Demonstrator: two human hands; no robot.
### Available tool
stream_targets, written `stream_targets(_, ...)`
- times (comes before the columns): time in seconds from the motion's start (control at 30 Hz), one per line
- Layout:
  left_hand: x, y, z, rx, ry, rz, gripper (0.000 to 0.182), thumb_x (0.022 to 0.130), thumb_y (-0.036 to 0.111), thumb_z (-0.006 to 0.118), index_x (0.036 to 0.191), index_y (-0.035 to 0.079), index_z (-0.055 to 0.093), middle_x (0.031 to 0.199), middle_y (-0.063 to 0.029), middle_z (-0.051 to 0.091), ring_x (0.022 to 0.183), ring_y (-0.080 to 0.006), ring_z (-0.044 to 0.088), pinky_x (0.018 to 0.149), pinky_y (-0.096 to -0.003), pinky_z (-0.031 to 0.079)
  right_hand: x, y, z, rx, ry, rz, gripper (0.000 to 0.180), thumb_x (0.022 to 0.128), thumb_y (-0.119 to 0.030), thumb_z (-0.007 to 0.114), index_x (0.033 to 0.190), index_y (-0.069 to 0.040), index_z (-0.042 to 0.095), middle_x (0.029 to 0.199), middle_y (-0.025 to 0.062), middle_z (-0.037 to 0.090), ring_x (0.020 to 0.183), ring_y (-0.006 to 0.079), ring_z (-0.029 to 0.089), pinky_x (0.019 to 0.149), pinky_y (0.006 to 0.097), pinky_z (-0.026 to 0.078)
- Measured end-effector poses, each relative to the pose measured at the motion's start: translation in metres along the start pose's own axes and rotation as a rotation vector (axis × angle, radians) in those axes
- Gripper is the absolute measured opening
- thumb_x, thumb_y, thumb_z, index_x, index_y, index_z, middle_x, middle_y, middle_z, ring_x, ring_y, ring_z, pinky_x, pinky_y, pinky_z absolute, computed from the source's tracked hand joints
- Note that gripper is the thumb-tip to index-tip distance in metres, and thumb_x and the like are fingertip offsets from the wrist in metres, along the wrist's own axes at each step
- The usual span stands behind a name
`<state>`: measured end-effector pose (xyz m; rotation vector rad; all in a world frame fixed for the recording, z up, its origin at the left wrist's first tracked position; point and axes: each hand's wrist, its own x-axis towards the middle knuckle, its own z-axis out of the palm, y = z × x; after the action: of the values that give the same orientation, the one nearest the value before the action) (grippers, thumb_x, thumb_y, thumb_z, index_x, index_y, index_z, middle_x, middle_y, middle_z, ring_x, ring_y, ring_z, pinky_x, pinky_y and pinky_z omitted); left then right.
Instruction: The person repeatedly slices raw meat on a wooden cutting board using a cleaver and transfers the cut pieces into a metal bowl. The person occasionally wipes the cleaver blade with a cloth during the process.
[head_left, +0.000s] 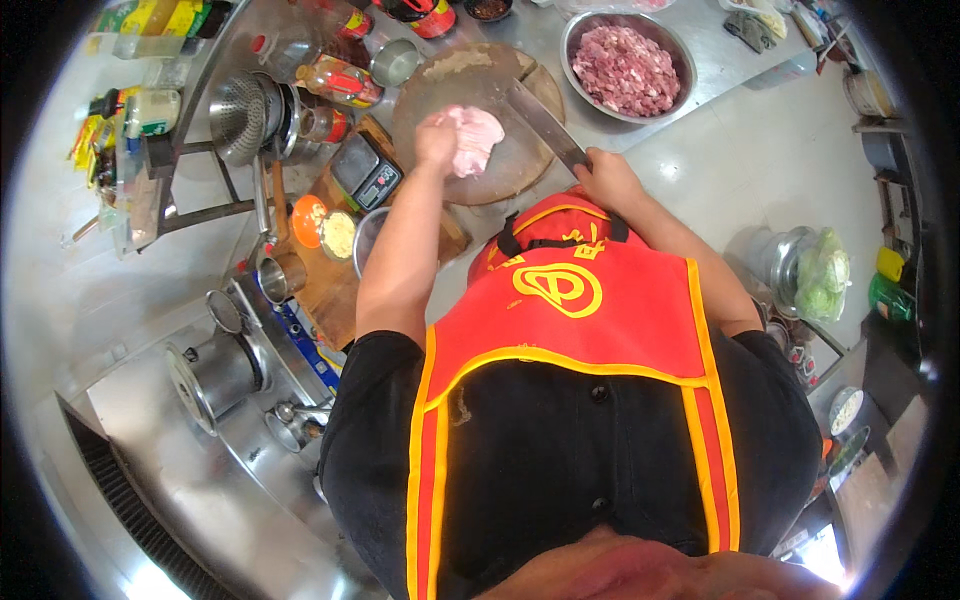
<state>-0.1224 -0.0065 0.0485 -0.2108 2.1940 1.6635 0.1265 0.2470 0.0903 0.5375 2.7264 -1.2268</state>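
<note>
A round chopping block (517, 180) with a worn, cracked top is in front of me. My left hand (436, 141) grips one edge of a pale pink piece of raw meat (477, 139) over the block's left half. In my right hand (609, 177) is the handle of a broad-bladed cleaver (546, 124). Its blade slants across the block's right side, apart from the meat. Beyond the block, to the right, a steel bowl (691, 90) is heaped with chopped raw meat (624, 69).
Left of the block, a digital scale (367, 169) sits on a wooden board (322, 296). Near it are an orange bowl (307, 222) and a small bowl of chopped yellowish food (338, 234). Sauce bottles (341, 81), a steel cup (397, 62) and a perforated strainer (237, 116) stand farther back.
</note>
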Motion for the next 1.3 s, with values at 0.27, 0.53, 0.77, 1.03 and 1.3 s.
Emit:
stream_targets(0.27,0.004,0.165,-0.022,0.817,0.058,0.44,0.035,0.097,0.027,0.069,0.117,0.001,0.082,0.105,-0.0264,0.081,0.098,-0.0394,0.08,0.089,-0.0479,0.061,0.024,0.011,-0.014,0.072,0.04,-0.088,0.028,0.1,-0.024,0.071,0.1,0.004,0.071,0.09,0.0339,0.074,0.089,0.0539,0.073,0.083,0.0622,0.059)
stream_targets(0.53,-0.048,0.021,0.018,0.89,0.199,0.58,0.022,0.093,0.01,0.072,0.112,0.008,0.084,0.117,-0.021,0.077,0.105,-0.0421,0.074,0.099,-0.0505,0.059,0.042,0.014,-0.015,0.049,-0.05,-0.122,0.027,0.1,-0.022,0.073,0.1,0.005,0.069,0.089,0.0338,0.073,0.088,0.0542,0.073,0.079,0.0615,0.059)
stream_targets(0.77,-0.144,-0.02,0.055,0.917,0.116,0.795,0.031,0.085,0.009,0.075,0.116,0.006,0.078,0.132,-0.0163,0.072,0.114,-0.0403,0.07,0.105,-0.0492,0.056,0.043,0.032,-0.027,0.012,-0.168,-0.136,0.026,0.1,-0.021,0.071,0.101,0.004,0.068,0.087,0.0354,0.073,0.088,0.0548,0.074,0.081,0.0631,0.061)
stream_targets(1.03,-0.111,-0.029,0.053,0.686,0.281,0.66,0.027,0.097,0.015,0.072,0.123,0.006,0.075,0.13,-0.0183,0.071,0.121,-0.0413,0.067,0.11,-0.0522,0.052,0.041,0.026,-0.023,-0.134,-0.195,-0.175,0.024,0.101,-0.018,0.069,0.102,0.005,0.065,0.088,0.0379,0.072,0.087,0.0565,0.073,0.078,0.0649,0.06)
stream_targets(1.3,-0.052,-0.007,0.031,0.872,-0.335,0.559,0.024,0.102,0.022,0.076,0.121,0.006,0.078,0.118,-0.0121,0.079,0.105,-0.0321,0.073,0.091,-0.0451,0.057,0.028,0.016,-0.004,-0.17,-0.117,-0.084,0.023,0.101,-0.015,0.065,0.106,0.007,0.065,0.09,0.0381,0.073,0.09,0.0567,0.074,0.083,0.0646,0.06)
